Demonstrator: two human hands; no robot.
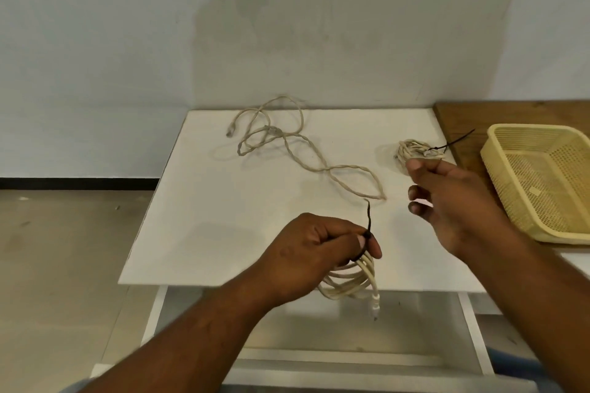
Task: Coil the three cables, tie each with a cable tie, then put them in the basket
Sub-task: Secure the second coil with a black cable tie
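My left hand (316, 249) grips a coiled cream cable (351, 281) over the front edge of the white table (204, 233); a black cable tie (368, 220) is wrapped round the coil and its tail sticks up. My right hand (447, 201) hovers to the right with fingers loosely spread, holding nothing. A second coiled cable (415, 150), bound with a black tie, lies at the table's far right, just beyond my right fingertips. A third cable (287, 143) sprawls loose across the table's back and middle. The yellow basket (498, 153) stands at the right.
The basket sits on a brown wooden surface (459, 118) beside the white table. A pale wall rises behind the table. Bare floor lies to the left. A white frame shows under the table's front edge.
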